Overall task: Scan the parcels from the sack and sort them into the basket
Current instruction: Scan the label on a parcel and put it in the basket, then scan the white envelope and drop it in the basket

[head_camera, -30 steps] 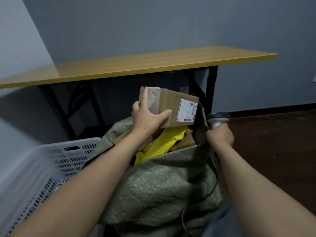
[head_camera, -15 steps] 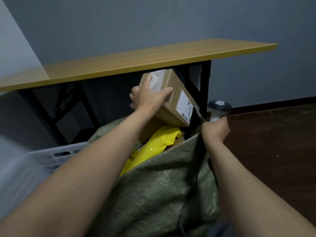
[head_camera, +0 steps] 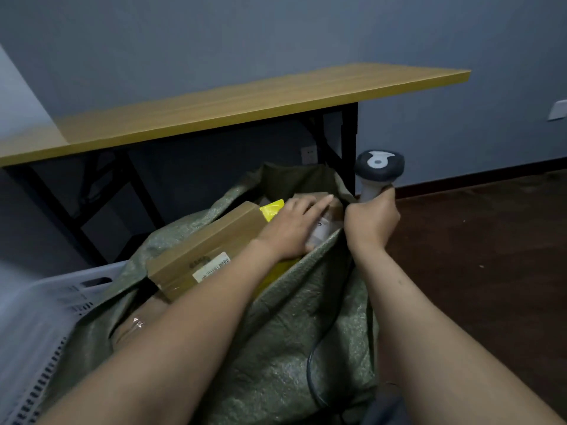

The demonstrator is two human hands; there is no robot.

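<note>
Grey room; my left grip (head_camera: 294, 228) lies flat on a stiff, likely light carton (head_camera: 337, 210), best edge-held; right grip (head_camera: 371, 222) clenches scanner (head_camera: 379, 165).

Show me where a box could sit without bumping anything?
The tabletop looks bare all along. So is the dark floor right of the sack and scanner. The sack's mouth is crowded: cardboard box, yellow parcel, left hand.
</note>
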